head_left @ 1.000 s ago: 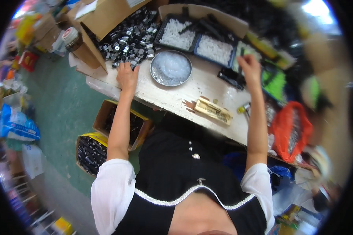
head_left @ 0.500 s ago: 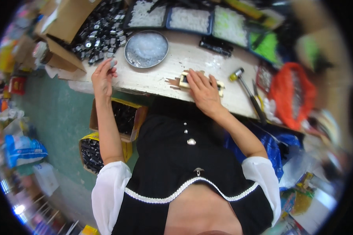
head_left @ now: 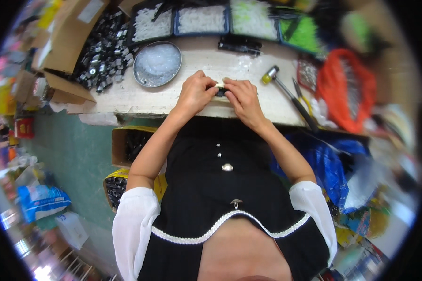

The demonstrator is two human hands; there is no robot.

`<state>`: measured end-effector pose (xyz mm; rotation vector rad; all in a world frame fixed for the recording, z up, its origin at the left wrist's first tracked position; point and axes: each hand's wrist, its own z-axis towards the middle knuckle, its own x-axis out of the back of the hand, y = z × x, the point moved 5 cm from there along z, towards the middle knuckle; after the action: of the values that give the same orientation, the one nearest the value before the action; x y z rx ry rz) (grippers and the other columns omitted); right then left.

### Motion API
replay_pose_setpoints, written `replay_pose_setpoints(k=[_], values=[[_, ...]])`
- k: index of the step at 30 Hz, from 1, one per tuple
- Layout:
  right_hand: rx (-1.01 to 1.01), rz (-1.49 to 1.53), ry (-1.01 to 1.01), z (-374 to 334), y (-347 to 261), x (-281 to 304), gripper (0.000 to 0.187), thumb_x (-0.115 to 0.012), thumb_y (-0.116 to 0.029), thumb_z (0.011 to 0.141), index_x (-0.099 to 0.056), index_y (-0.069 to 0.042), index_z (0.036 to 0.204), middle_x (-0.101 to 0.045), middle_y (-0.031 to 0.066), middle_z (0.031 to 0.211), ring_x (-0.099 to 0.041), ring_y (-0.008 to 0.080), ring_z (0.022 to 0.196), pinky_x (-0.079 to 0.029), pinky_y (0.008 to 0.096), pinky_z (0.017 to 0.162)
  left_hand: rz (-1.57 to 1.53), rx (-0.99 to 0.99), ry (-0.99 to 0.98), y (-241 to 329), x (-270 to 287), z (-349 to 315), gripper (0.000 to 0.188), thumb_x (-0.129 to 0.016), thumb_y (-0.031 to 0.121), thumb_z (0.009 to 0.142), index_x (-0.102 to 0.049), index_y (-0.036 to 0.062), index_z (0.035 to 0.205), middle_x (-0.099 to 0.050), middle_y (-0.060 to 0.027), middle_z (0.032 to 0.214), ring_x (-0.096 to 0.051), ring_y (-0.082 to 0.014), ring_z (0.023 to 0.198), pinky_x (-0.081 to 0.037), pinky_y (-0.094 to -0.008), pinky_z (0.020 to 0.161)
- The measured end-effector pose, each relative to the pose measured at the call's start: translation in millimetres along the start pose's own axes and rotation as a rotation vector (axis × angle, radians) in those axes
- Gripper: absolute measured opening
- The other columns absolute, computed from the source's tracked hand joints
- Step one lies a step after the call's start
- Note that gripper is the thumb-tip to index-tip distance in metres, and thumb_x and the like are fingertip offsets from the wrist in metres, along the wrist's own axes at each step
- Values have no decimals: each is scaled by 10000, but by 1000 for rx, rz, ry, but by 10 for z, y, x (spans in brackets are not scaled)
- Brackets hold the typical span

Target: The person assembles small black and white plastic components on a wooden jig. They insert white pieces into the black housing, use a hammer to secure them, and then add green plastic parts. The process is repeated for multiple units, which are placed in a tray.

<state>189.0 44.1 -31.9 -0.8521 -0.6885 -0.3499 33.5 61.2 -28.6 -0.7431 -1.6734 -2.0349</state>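
Both my hands meet over a small cream-coloured block (head_left: 220,85) near the front edge of the white worktable. A small black part (head_left: 221,92) shows between my fingertips, set in or against the block. My left hand (head_left: 196,95) is closed, its thumb and fingertips pressed together at the left side of the black part; whatever they pinch is hidden. From the right, my right hand (head_left: 243,99) curls its fingers and thumb around the block's other end, covering most of it.
Left of my hands stands a round metal dish (head_left: 157,64) of translucent material. Black and silver pieces (head_left: 103,56) lie heaped beyond it, beside a cardboard box (head_left: 70,37). Trays (head_left: 201,20) line the back. A hammer (head_left: 290,96) and red bag (head_left: 347,91) lie right.
My left hand has come from beside the metal dish, where it pinched a small grey piece, rightward to the block. My right hand has curled from lying flatter over the block.
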Motion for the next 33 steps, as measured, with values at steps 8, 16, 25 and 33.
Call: replay_pose_setpoints(k=[8,16,25,33], values=[[33,-53,46,-6,-48,6,181,-606,-127,803,-610,-33,958,-594,62,1038,-520,231,928,-363,362,834,-534,385,-107,-322,-53,-45,94,-673,56,748,-673,2,826,-514,-40,774,-535,-118,647,-447,-270,564],[-20,43,52,42,-4,28,154,-602,-116,806,-612,-23,928,-603,79,980,-530,242,897,-376,361,814,-273,94,2,-254,-59,-29,88,-685,33,710,-680,26,798,-506,-67,759,-530,-163,681,-438,-284,611],[-451,-550,136,-39,1232,1410,182,-516,-128,821,-613,-25,934,-597,193,937,-591,375,831,-476,450,724,266,8,20,-74,304,845,209,-678,214,723,-675,45,846,-595,-177,954,-595,-341,843,-477,-398,746],[-730,-810,-153,-185,1834,1453,211,-479,-73,757,-626,-24,900,-614,233,897,-600,415,838,-478,499,732,608,67,144,-310,355,1777,277,-636,279,736,-671,40,871,-633,-187,930,-608,-361,890,-483,-430,758]])
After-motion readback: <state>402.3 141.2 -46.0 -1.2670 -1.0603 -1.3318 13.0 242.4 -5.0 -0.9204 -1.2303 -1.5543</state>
